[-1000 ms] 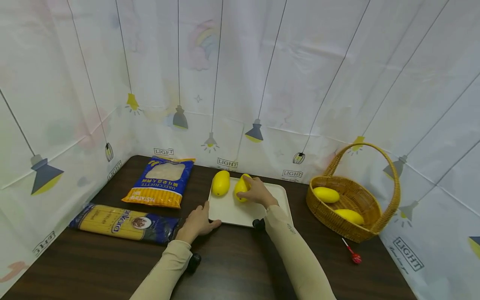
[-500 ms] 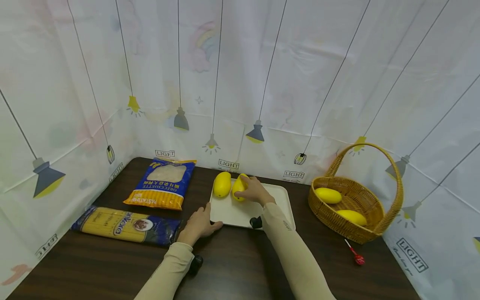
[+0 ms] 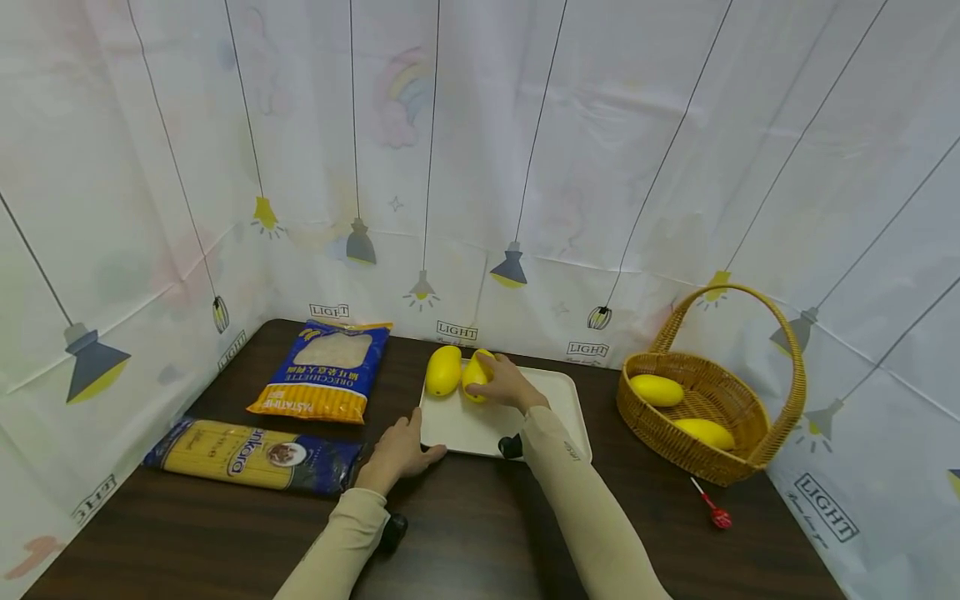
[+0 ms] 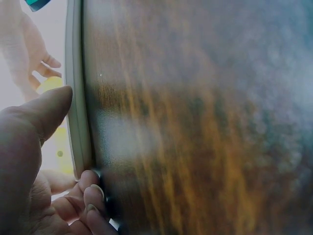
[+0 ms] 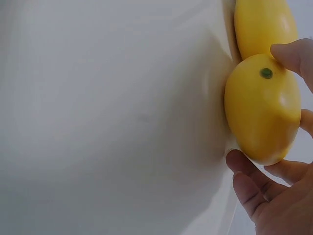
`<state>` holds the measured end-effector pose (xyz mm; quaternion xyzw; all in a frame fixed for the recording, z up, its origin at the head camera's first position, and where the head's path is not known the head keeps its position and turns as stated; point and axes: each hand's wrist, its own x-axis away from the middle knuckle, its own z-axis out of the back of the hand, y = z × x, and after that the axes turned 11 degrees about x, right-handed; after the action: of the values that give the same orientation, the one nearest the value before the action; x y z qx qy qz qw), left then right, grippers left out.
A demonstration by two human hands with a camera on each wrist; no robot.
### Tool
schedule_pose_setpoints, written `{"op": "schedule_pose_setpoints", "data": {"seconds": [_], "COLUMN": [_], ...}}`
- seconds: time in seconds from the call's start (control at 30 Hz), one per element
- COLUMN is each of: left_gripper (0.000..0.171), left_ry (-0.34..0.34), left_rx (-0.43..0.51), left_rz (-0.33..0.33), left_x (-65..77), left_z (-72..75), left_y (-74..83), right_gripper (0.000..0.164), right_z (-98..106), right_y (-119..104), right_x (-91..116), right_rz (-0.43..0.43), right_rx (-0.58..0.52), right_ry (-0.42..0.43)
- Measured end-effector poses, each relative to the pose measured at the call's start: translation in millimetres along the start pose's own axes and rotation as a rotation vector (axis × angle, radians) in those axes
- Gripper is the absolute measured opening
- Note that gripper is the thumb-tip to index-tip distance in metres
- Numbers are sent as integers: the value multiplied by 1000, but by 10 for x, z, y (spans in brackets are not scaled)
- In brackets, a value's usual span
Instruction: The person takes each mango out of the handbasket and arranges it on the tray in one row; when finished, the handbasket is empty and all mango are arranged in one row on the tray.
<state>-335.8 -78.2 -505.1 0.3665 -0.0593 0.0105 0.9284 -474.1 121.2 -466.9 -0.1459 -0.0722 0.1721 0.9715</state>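
My right hand (image 3: 513, 385) holds a smooth yellow mango (image 3: 474, 379) near the far edge of the cream tray (image 3: 465, 432). A second mango (image 3: 443, 372) lies just left of it, in the tray's far left corner. In the right wrist view, the held mango (image 5: 259, 112) shows a green stem spot, with thumb and fingertips around it; the other mango (image 5: 264, 24) is close beside it. My left hand (image 3: 397, 452) grips the tray's near left corner. Its thumb (image 4: 54, 110) rests on the rim in the left wrist view, the other fingers bent round the corner.
A wicker basket (image 3: 637, 417) with a tall handle holds two mangoes on the right. A red lollipop (image 3: 720, 517) lies before it. To the left are an orecchiette pasta bag (image 3: 322, 373) and a long spaghetti pack (image 3: 251, 454). A printed curtain (image 3: 480, 167) hangs behind the table.
My right hand has shifted left with the mango, narrowing the gap to the second mango. The left hand has stayed at the tray corner.
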Motion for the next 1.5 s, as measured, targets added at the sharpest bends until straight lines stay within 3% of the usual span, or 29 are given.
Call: {"op": "schedule_pose_setpoints", "data": {"seconds": [0.33,0.9,1.23,1.5], "left_gripper": [91,91,91,91], "left_ry": [-1,0,-4,-2], "left_rx": [6,-8,-3,-11], "left_rz": [-3,-20,-31,-50], "left_x": [9,22,21,34], "left_z": [-13,1,-13,11], "left_y": [-8,-7,-1,-15], "right_gripper": [86,95,92,91], "right_z": [-65,36,245,494], "right_y": [78,293,530,772], "right_x": [-23,185,394,585], "right_rz": [0,-21,-85,-88], "right_rx": [-14,12,30,80], "right_ry": [7,42,51,100]}}
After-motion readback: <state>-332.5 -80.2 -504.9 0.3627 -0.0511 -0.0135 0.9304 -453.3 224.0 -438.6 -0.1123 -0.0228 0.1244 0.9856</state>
